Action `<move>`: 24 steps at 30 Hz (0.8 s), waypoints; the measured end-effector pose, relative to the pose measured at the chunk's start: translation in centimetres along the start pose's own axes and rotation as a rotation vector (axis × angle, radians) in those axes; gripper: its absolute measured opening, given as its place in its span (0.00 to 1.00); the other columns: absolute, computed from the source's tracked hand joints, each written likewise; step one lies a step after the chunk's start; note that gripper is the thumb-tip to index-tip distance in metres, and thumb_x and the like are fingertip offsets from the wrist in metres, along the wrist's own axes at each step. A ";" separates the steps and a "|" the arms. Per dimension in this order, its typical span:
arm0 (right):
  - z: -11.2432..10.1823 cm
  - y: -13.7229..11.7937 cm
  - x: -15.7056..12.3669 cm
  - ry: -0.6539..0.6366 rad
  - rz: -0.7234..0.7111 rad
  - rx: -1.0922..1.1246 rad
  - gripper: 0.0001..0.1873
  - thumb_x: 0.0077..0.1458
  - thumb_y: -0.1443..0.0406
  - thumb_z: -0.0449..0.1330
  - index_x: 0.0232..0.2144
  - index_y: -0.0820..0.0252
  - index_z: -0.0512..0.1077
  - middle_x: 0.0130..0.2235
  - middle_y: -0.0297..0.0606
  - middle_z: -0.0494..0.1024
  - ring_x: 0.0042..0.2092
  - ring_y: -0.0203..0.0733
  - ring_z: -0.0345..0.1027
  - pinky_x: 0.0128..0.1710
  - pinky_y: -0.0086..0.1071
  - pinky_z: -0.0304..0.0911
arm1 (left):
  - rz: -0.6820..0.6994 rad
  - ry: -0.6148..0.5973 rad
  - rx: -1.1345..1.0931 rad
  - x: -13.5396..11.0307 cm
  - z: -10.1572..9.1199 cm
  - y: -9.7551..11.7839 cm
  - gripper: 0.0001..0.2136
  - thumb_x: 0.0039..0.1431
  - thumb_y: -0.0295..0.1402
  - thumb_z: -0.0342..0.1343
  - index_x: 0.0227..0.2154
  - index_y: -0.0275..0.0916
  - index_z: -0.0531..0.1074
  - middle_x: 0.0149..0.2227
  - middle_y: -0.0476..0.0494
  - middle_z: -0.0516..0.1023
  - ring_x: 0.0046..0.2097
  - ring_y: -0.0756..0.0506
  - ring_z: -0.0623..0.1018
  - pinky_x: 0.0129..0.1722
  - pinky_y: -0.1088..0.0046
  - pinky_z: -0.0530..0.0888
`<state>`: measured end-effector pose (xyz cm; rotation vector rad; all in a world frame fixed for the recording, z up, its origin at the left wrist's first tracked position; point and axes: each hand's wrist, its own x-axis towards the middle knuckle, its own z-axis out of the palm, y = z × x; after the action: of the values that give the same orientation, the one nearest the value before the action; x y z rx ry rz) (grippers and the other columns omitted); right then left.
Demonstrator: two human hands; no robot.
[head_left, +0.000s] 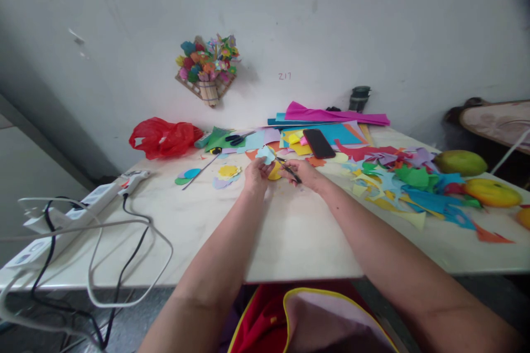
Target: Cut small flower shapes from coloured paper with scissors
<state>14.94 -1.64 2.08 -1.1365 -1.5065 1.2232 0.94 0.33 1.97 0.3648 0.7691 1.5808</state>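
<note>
Holds a light-blue paper piece (265,154) above the surface (199,237), pinched in closed fingers of the left hand (257,175), and grips dark-handled scissors (289,170) in the right hand (304,174), with blades reaching to the paper's edge. Left of the left hand, 1 yellow paper flower (229,171); beyond the right hand, 1 dark phone (318,144); farther right, heaped paper scraps (416,176).

Pale table (306,240), red plastic bag (161,139), colored paper scraps (416,176), white power strip (68,231), yellow fruit (494,193)
</note>
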 end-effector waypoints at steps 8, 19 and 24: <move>-0.3 0.5 0.3 -0.007 -0.017 -0.008 0.13 0.41 0.66 0.71 0.28 0.63 0.72 0.16 0.26 0.67 0.17 0.29 0.59 0.14 0.22 0.56 | -0.006 -0.032 0.013 0.0 -0.2 0.1 0.09 0.47 0.22 0.56 0.33 0.35 0.72 0.27 0.43 0.78 0.34 0.45 0.81 0.44 0.67 0.77; -0.5 0.4 0.2 -0.018 -0.016 -0.005 0.14 0.40 0.66 0.72 0.28 0.63 0.72 0.16 0.26 0.67 0.17 0.29 0.59 0.14 0.22 0.56 | -0.011 -0.108 0.045 0.5 -0.7 0.1 0.07 0.48 0.23 0.60 0.32 0.35 0.73 0.28 0.43 0.79 0.34 0.45 0.82 0.44 0.69 0.78; -0.7 0.5 0.1 -0.053 -0.018 -0.013 0.13 0.41 0.65 0.71 0.28 0.63 0.72 0.15 0.26 0.67 0.17 0.29 0.58 0.14 0.21 0.55 | 0.015 -0.134 0.060 0.7 -1.0 0.3 0.07 0.48 0.22 0.60 0.32 0.36 0.73 0.30 0.44 0.80 0.36 0.46 0.82 0.46 0.68 0.78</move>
<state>15.63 -1.32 1.70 -1.1046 -1.5627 1.2417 0.00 0.73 1.30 0.5162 0.7131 1.5330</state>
